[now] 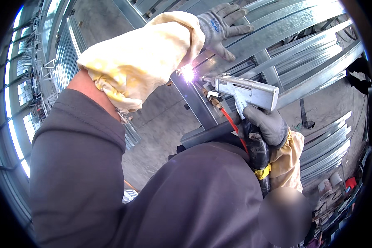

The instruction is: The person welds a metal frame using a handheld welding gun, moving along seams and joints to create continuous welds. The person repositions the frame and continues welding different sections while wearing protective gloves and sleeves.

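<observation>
My left hand, in a grey glove with a yellow sleeve guard, lies flat with spread fingers on a galvanised steel beam at the top. My right hand, also grey-gloved, grips the handle of a silver pistol-shaped welding gun. Its nozzle points left at a bright spark on the steel frame joint, just below my left forearm. A red hose and a black cable with yellow tape hang down from the gun.
More galvanised profiles are stacked at the right and others at the left. A concrete floor lies below the frame. Windows line the far left wall. Small containers sit at the lower right.
</observation>
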